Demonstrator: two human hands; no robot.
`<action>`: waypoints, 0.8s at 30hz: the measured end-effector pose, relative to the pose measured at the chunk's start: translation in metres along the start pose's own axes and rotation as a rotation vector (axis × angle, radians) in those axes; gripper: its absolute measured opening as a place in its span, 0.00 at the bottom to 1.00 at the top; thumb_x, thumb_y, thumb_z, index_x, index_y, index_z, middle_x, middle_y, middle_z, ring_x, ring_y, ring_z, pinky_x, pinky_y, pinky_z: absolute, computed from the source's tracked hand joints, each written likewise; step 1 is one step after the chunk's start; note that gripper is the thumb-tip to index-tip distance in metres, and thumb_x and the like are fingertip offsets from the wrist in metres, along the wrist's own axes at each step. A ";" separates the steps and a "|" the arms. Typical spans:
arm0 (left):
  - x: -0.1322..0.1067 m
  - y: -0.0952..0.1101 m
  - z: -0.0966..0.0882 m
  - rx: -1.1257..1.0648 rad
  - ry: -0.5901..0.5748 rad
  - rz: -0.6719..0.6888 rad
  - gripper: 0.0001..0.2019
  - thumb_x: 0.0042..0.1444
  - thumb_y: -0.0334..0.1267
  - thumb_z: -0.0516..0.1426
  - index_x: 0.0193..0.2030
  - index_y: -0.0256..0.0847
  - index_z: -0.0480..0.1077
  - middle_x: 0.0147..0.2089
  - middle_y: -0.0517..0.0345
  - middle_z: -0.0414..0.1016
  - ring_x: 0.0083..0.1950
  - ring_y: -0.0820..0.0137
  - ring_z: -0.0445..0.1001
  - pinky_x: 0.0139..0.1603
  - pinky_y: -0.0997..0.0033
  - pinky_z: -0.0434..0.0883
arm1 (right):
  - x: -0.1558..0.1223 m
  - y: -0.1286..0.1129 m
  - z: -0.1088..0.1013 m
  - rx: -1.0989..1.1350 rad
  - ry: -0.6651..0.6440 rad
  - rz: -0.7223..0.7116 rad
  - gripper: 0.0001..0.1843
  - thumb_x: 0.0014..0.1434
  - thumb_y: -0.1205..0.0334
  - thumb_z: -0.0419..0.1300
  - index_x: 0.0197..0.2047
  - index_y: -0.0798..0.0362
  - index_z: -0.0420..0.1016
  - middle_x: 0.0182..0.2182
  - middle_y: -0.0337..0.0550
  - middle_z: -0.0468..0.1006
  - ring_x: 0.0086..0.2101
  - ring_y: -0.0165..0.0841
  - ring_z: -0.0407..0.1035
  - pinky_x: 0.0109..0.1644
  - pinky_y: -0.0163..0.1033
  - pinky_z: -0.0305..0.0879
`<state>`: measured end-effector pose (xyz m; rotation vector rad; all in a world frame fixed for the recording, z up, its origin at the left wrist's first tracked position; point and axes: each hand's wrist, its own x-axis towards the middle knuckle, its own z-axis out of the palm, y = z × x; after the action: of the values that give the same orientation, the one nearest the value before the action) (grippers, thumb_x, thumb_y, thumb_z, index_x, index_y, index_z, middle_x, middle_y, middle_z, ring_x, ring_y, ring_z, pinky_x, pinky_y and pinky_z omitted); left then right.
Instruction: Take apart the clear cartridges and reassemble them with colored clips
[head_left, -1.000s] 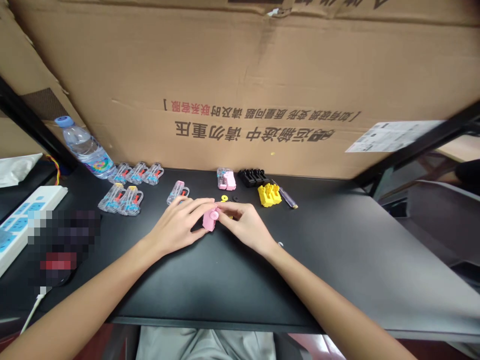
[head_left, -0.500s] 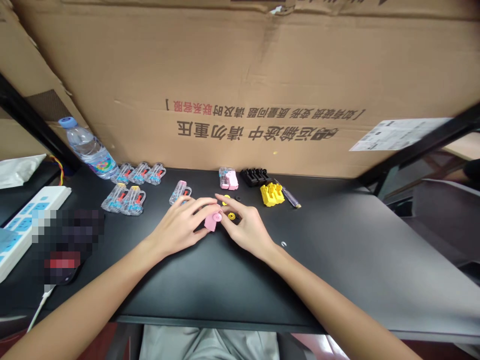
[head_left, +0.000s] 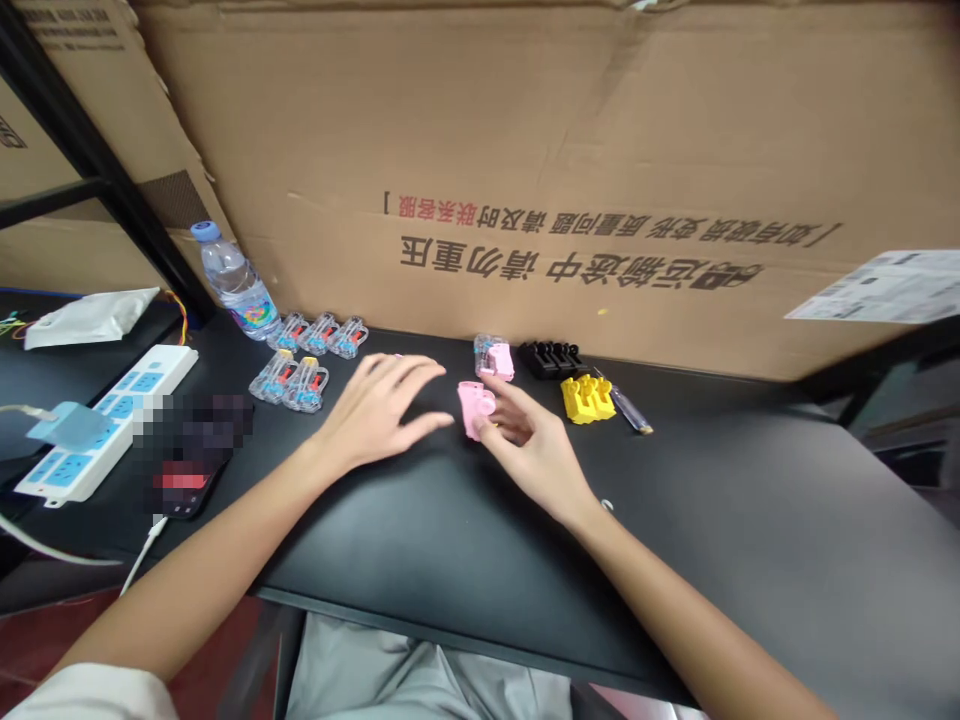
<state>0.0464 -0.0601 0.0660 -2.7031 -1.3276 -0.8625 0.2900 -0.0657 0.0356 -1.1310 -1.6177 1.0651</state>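
Observation:
My right hand (head_left: 534, 450) pinches a small pink plastic part (head_left: 475, 405) between thumb and fingers, just above the black table (head_left: 465, 540). My left hand (head_left: 373, 410) lies to the left of it with its fingers spread and flat, holding nothing. It reaches toward the table's back and covers the spot where a clear-and-pink piece lay. Another pink and clear piece (head_left: 493, 357) sits behind the held part.
Several clear plastic pieces (head_left: 300, 365) lie at the back left near a water bottle (head_left: 236, 285). A black part (head_left: 551, 357), a yellow part (head_left: 586, 398) and a small screwdriver (head_left: 626, 408) lie right of centre. A power strip (head_left: 105, 420) and a phone (head_left: 184, 480) are at left. A cardboard wall (head_left: 525, 150) closes the back.
My left hand has let go of the pink part and opened, sliding left and back. My right hand now holds the pink part alone. The camera has turned left.

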 end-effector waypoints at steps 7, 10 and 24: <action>-0.007 -0.039 0.003 0.205 -0.083 -0.274 0.19 0.73 0.42 0.55 0.66 0.42 0.71 0.70 0.41 0.71 0.69 0.47 0.70 0.64 0.45 0.68 | 0.007 0.005 -0.014 -0.001 0.077 -0.016 0.38 0.61 0.47 0.72 0.70 0.49 0.70 0.47 0.50 0.83 0.37 0.38 0.81 0.41 0.44 0.84; -0.008 -0.041 0.005 0.139 -0.116 -0.328 0.21 0.71 0.44 0.57 0.67 0.42 0.69 0.67 0.42 0.75 0.67 0.47 0.72 0.63 0.44 0.70 | 0.009 0.007 -0.017 -0.095 0.090 -0.084 0.35 0.61 0.46 0.72 0.66 0.50 0.73 0.45 0.49 0.85 0.41 0.41 0.81 0.41 0.43 0.82; -0.008 -0.023 0.001 -0.215 -0.292 -0.335 0.29 0.64 0.49 0.61 0.71 0.49 0.68 0.69 0.47 0.70 0.46 0.62 0.82 0.50 0.59 0.78 | 0.008 -0.005 -0.018 -0.001 0.111 -0.046 0.28 0.60 0.42 0.73 0.59 0.47 0.79 0.54 0.51 0.86 0.51 0.46 0.81 0.54 0.51 0.82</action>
<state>0.0257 -0.0508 0.0565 -2.9058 -1.8919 -0.6779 0.3046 -0.0564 0.0460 -1.1288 -1.5502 0.9555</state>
